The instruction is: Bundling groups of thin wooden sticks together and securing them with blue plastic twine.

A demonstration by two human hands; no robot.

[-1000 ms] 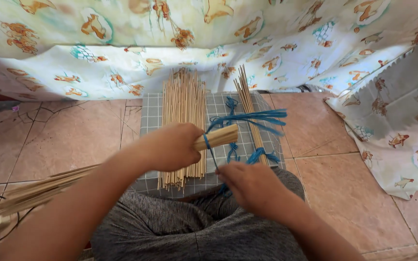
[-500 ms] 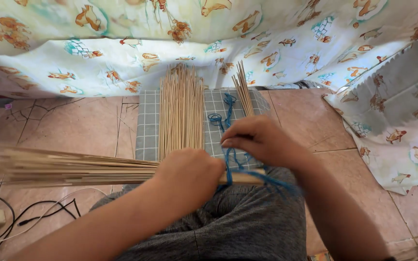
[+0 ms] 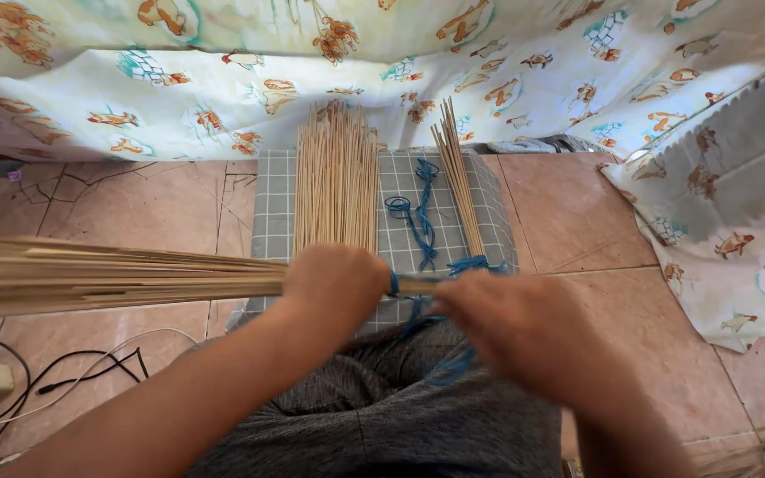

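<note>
- Since the earlier frame, the right hand [image 3: 524, 332] slid down from the cushion to the stick bundle's [image 3: 117, 276] end.
- Left hand [image 3: 336, 285] fingers wrap the pale, thin bundle.
- Blue string [image 3: 422, 305] loops beside them; the right fingers are blurred, so I cannot tell their grip.

We see a reddish tile floor [image 3: 135, 204] w/ a grey checked cushion [image 3: 272, 212] on it, loose sticks [image 3: 336, 181] & blue string [image 3: 420, 212] atop that, plus black & white cables [image 3: 64, 367] at left.

Bright, even daylight; near forearms slightly motion-blurred.
</note>
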